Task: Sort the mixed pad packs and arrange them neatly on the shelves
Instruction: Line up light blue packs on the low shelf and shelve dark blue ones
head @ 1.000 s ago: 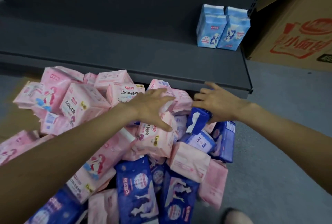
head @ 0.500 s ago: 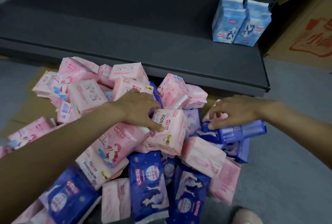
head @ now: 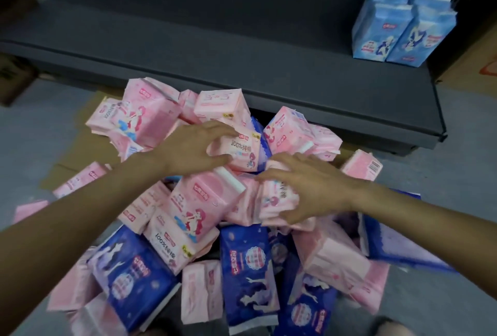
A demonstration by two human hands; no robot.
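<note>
**Q:** What is shown at the centre of the view?

**A:** A mixed heap of pad packs is shown on the floor point(head: 470, 228), in front of the dark shelf point(head: 215, 47). Pink packs are piled toward 12 o'clock of the heap; dark blue packs point(head: 248, 276) are spread toward 6 o'clock. The heap is left unsorted, so the task is judged to be at an early stage.

**Q:** How is each grip set?

**A:** The left hand point(head: 193, 152) is laid over a pink pack point(head: 242, 152) at the heap's crown, with fingers and thumb curled round its near end. The right hand point(head: 309, 187) is closed over another pink pack point(head: 277, 195) at about 3 o'clock of the first, fingers wrapped on top, thumb beneath. Both are judged to be held for lifting, one colour being gathered at a time.

**Q:** Why are the light blue packs point(head: 400, 26) placed as they are?

**A:** They are stood upright, side by side and touching, at the shelf's 2 o'clock corner, apparently as the start of a row. The rest of the visible shelf is left bare for the remaining kinds.

**Q:** What else is visible?

**A:** Flattened cardboard point(head: 80, 147) is seen under the heap at 9 o'clock.
</note>
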